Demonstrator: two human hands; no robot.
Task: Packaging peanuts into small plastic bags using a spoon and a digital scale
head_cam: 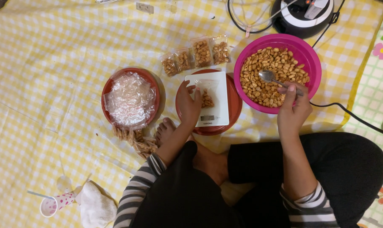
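We sit cross-legged on a yellow-and-white checked cloth (52,84), and our right hand (293,110) has its fingers clamped around the handle of a metal spoon (272,77), whose bowl rests on the roasted peanuts (267,71) heaped in the round magenta plastic bowl (311,59) at about two o'clock from our knees. Our left hand (188,104) reaches to twelve o'clock, fingers slightly apart, pinching the mouth of a small clear plastic bag (206,99) that lies on the white digital kitchen scale (219,84); the bag already holds a little clump of nuts. The scale sits on a red round plate (235,105). Just beyond it, four filled clear packets (195,55) lie in a row, and at ten o'clock another red plate (111,84) carries a crumpled heap of empty clear bags (130,99). More packets (136,141) lie beside our bare foot. We judge that the bag's mouth could sag shut, so nuts tipped from the spoon might scatter over the scale; leaning on the platform with our left hand would also falsify the reading.
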